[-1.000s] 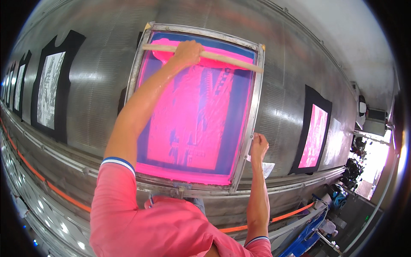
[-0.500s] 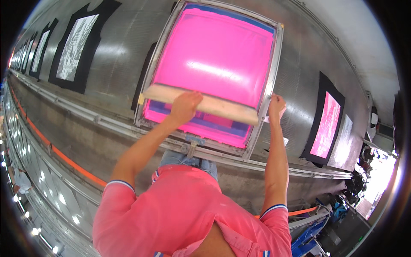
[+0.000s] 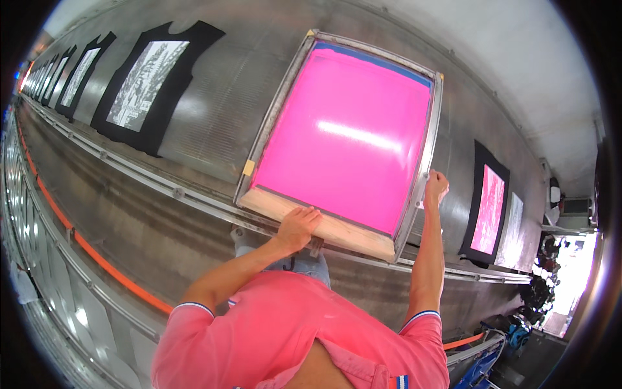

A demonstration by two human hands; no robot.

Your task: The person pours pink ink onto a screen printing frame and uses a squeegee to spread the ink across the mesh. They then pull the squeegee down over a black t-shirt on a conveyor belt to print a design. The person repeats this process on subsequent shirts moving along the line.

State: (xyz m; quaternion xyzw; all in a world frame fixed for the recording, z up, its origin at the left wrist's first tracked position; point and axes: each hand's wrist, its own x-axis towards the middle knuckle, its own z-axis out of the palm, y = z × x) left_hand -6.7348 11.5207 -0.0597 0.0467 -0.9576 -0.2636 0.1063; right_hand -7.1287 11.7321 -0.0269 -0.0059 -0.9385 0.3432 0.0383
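A metal-framed printing screen (image 3: 437,117) lies before me, its mesh covered by a smooth layer of bright pink ink (image 3: 343,172). Along the near end of the screen rests a squeegee with a long wooden handle (image 3: 356,238). My left hand (image 3: 299,228) grips this handle near its middle, fingers over the top. Beside the screen's right rail is my right hand (image 3: 437,187), its fingers curled closed. A small pale pink bit shows below those fingers; what they hold is not clear.
Black shirt pieces with grey-white prints (image 3: 148,81) lie in a row along the metal table to the left. Right of the screen lies a black piece with a pink print (image 3: 487,211). A metal rail (image 3: 178,193) runs along the table's near edge.
My left hand has drawn the squeegee nearer to me, to the screen's near end. Pink ink now covers the strip that showed blue there. My right hand stays by the right rail.
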